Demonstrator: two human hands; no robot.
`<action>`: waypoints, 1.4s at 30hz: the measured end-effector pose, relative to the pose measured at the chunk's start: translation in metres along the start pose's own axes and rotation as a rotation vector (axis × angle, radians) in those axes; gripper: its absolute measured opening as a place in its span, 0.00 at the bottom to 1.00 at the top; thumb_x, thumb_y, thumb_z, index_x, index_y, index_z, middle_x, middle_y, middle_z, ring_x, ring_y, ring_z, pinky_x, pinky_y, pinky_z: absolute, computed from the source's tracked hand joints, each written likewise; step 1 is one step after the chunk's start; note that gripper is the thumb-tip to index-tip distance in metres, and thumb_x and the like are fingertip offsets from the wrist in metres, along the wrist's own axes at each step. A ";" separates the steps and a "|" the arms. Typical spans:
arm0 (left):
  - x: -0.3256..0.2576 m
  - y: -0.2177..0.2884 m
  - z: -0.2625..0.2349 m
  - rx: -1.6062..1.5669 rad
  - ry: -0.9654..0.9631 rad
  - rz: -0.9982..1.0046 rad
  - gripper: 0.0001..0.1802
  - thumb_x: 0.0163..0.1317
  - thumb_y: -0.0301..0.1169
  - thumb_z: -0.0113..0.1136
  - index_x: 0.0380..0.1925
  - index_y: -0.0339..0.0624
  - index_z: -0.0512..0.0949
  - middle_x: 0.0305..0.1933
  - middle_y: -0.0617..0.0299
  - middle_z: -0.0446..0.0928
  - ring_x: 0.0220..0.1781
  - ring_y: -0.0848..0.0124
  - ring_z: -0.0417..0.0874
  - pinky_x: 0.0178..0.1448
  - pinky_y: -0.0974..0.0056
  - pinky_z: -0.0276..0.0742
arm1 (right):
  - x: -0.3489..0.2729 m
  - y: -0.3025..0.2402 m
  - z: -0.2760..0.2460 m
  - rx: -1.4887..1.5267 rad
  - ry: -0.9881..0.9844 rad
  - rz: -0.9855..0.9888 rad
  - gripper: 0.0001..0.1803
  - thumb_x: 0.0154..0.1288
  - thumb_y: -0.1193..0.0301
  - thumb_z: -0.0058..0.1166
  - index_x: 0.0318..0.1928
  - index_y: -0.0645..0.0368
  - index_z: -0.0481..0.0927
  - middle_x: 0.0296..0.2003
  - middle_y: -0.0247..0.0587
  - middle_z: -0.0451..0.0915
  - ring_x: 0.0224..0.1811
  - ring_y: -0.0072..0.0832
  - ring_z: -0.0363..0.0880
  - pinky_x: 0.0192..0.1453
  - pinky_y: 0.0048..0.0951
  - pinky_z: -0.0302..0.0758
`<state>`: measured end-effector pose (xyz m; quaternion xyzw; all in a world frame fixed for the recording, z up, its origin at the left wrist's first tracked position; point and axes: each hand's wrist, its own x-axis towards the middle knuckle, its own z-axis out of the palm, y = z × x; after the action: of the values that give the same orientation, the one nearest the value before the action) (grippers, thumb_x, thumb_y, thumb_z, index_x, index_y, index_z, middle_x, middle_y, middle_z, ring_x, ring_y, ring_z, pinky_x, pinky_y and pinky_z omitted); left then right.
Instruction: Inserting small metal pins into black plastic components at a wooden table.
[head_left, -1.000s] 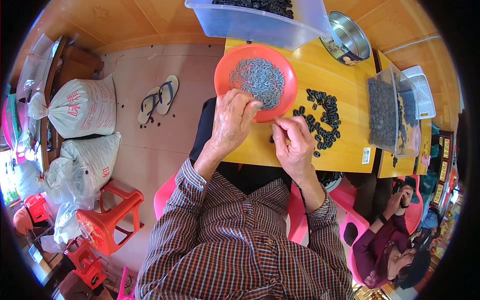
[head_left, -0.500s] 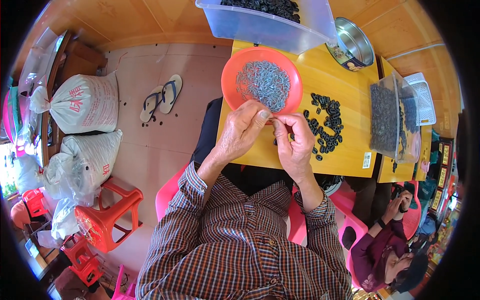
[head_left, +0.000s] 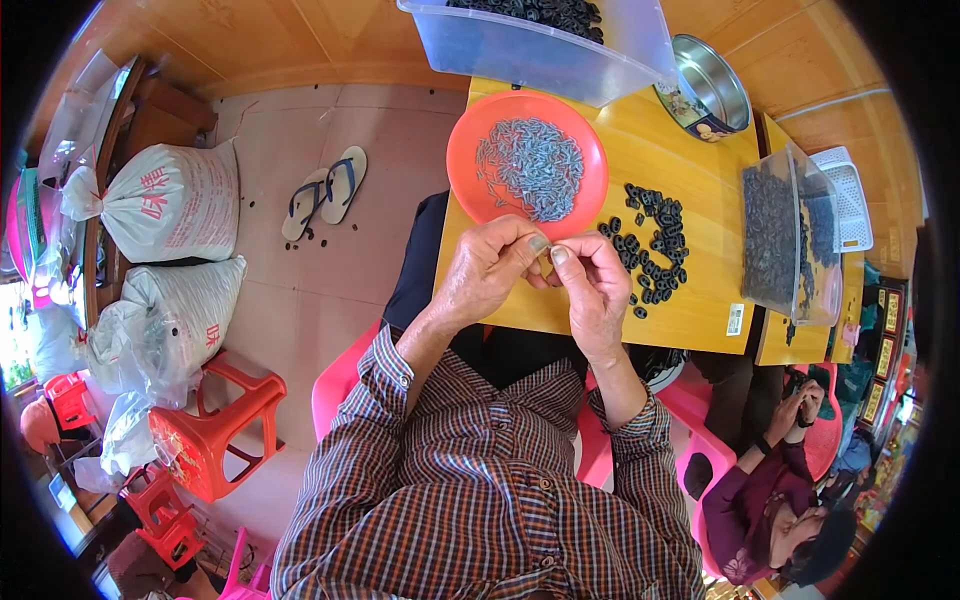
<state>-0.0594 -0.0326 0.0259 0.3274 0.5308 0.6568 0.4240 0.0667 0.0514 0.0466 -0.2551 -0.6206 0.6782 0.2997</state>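
Note:
Just below a red-orange plastic bowl (head_left: 463, 175), my left hand (head_left: 485, 268) and my right hand (head_left: 598, 300) meet tip to tip, both closed in a pinch. Whatever lies between the fingertips is too small and too covered to make out. Inside the bowl is a heap of small silvery screw-like metal pieces (head_left: 540, 165). Close to my right hand, on the yellow table (head_left: 640, 130), lie many loose black plastic pieces (head_left: 660, 245), several with holes through them.
A clear bin (head_left: 540, 50) with black pieces stands at the table's far edge, beside a round tin (head_left: 715, 85). Another clear box (head_left: 780, 235) stands right, near a white basket (head_left: 843, 195). A person (head_left: 780, 500) sits at the lower right. A red stool (head_left: 225, 425) stands left.
Both hands have shifted slightly down toward me, and the right fingers have turned a little. The fingertips still meet in a pinch.

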 end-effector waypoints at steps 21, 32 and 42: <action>-0.008 0.006 0.008 0.024 0.070 0.051 0.08 0.64 0.26 0.57 0.33 0.29 0.78 0.35 0.58 0.76 0.28 0.73 0.82 0.32 0.72 0.80 | -0.010 0.009 -0.018 -0.185 -0.026 -0.035 0.03 0.66 0.78 0.53 0.38 0.65 0.73 0.30 0.28 0.73 0.29 0.12 0.70 0.34 0.16 0.69; -0.010 0.001 0.001 0.003 0.090 -0.011 0.04 0.61 0.23 0.59 0.30 0.31 0.78 0.34 0.57 0.77 0.27 0.74 0.80 0.31 0.71 0.76 | -0.007 0.009 -0.016 -0.055 -0.061 0.208 0.03 0.68 0.74 0.51 0.37 0.61 0.75 0.28 0.28 0.73 0.28 0.13 0.71 0.32 0.16 0.70; 0.024 0.001 -0.022 1.188 0.329 0.546 0.10 0.49 0.26 0.64 0.34 0.42 0.80 0.44 0.63 0.74 0.46 0.62 0.71 0.54 0.56 0.62 | 0.042 0.018 -0.024 -0.605 0.118 -0.199 0.04 0.62 0.80 0.56 0.38 0.65 0.77 0.27 0.30 0.78 0.24 0.12 0.71 0.28 0.17 0.70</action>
<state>-0.0894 -0.0204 0.0213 0.5233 0.7577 0.3780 -0.0958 0.0538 0.0974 0.0273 -0.3097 -0.7974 0.4144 0.3107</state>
